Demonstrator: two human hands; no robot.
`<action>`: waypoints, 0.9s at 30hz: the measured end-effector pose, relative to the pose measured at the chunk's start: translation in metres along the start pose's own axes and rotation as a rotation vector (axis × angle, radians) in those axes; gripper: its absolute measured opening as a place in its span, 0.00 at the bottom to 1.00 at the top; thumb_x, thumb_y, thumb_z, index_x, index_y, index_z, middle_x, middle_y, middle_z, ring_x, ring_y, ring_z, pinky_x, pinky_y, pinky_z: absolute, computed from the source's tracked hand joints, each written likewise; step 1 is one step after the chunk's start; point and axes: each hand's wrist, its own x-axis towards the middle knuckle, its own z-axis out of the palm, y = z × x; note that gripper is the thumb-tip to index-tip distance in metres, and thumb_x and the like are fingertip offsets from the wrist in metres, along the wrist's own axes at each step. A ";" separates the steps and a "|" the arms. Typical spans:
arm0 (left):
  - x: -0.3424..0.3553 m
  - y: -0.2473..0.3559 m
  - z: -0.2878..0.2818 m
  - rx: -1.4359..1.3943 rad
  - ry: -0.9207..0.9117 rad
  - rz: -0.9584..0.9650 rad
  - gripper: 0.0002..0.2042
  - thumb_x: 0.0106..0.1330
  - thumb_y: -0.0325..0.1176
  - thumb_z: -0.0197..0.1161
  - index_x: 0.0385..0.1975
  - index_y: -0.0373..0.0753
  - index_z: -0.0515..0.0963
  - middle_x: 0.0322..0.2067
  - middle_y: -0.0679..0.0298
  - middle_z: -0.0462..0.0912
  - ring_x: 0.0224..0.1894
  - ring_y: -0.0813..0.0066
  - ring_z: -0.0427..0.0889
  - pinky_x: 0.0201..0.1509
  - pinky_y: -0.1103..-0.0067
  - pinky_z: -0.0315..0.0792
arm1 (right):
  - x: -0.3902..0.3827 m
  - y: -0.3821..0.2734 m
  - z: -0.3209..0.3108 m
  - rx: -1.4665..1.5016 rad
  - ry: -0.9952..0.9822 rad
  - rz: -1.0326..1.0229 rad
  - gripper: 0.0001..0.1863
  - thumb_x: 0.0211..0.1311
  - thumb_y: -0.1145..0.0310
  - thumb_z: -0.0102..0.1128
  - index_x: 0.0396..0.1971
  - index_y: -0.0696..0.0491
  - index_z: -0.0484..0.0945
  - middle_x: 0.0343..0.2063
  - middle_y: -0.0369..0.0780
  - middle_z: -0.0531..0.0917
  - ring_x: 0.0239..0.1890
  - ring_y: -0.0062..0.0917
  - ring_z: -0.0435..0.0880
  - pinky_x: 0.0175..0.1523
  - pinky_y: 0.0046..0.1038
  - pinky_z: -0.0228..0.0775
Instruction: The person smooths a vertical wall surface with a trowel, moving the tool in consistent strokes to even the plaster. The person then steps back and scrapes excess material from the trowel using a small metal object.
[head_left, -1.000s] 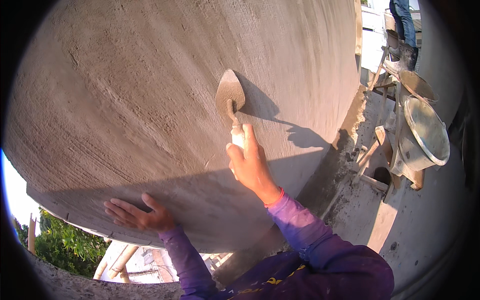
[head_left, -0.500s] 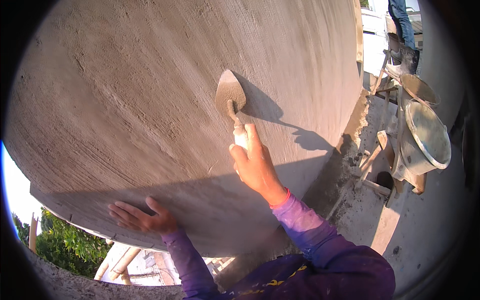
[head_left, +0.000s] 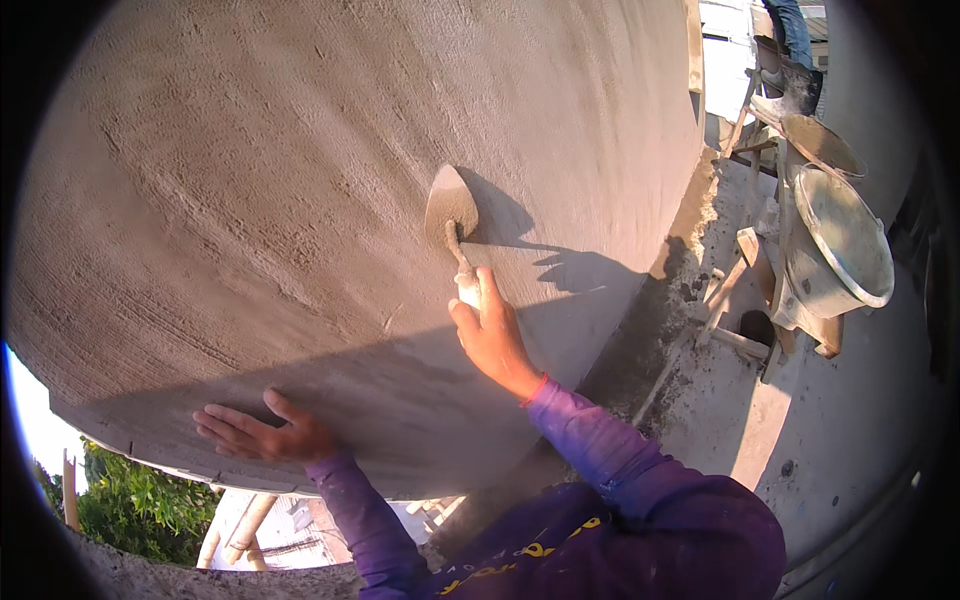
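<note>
A: Head view. What's changed?

B: Trowel [head_left: 452, 205] is a little lower in the upper middle than half a second ago. Its shadow on the curved wall [head_left: 250, 200] reaches less far out from the blade. Background shifted up and left too, so the camera has moved as well.

A: Meaning for the work?

B: My reading: blade is over a lower strip, perhaps nearer the surface. Contact can't be told from here.

A: Hands?

B: Right hand [head_left: 495, 345], centre: fingers wrapped round the trowel's pale handle, blade pointing up the frame. Left hand [head_left: 265, 432], lower left: no tool, thumb spread wide of the fingers, palm toward the wall. Resting on it or just off it, can't tell. Barely shifted against the wall.

A: Around them?

B: Right side: grey bucket [head_left: 840, 240] on a wooden stand [head_left: 760, 268], a second round vessel [head_left: 822, 143] just above it. Upper right: another person's trousered leg [head_left: 790, 35]. Lower left: foliage [head_left: 140, 500], and pale poles [head_left: 248, 522] below the wall's edge.

A: Anything in the way?

B: Nothing seen between blade and wall. Broad shade over the lower wall dulls the texture there. Left hand covers one patch of that stretch. Bucket stands well apart from the trowel.
</note>
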 end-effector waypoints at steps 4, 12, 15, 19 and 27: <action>-0.002 -0.008 0.001 0.009 0.012 0.023 0.42 0.83 0.67 0.46 0.81 0.34 0.63 0.81 0.49 0.64 0.83 0.45 0.60 0.83 0.44 0.53 | -0.064 0.037 -0.023 0.312 0.194 0.616 0.13 0.76 0.69 0.56 0.56 0.51 0.70 0.31 0.34 0.74 0.18 0.21 0.73 0.21 0.29 0.65; -0.002 -0.008 0.001 0.041 0.000 0.012 0.43 0.82 0.68 0.46 0.81 0.35 0.63 0.81 0.49 0.63 0.83 0.45 0.60 0.81 0.41 0.55 | -0.067 0.026 -0.017 0.382 0.135 0.593 0.13 0.74 0.71 0.57 0.55 0.53 0.69 0.26 0.34 0.73 0.18 0.19 0.73 0.21 0.29 0.65; -0.004 -0.013 0.002 0.063 0.002 0.017 0.43 0.82 0.68 0.46 0.81 0.36 0.63 0.81 0.49 0.62 0.83 0.45 0.60 0.81 0.41 0.56 | -0.053 0.001 -0.014 0.406 0.075 0.488 0.13 0.76 0.72 0.56 0.55 0.52 0.68 0.27 0.33 0.72 0.19 0.17 0.71 0.21 0.27 0.64; -0.002 -0.014 0.006 0.021 0.032 0.045 0.43 0.82 0.67 0.47 0.81 0.36 0.63 0.82 0.50 0.62 0.83 0.45 0.61 0.81 0.41 0.56 | -0.057 0.008 -0.018 0.441 0.078 0.517 0.14 0.76 0.72 0.57 0.57 0.54 0.68 0.28 0.33 0.72 0.19 0.17 0.71 0.21 0.28 0.63; -0.003 -0.007 0.001 0.033 0.006 0.007 0.42 0.82 0.67 0.47 0.81 0.35 0.63 0.81 0.50 0.64 0.83 0.45 0.60 0.82 0.46 0.55 | -0.050 0.003 -0.026 0.362 0.053 0.477 0.20 0.76 0.72 0.58 0.62 0.58 0.67 0.28 0.34 0.74 0.19 0.17 0.73 0.22 0.28 0.66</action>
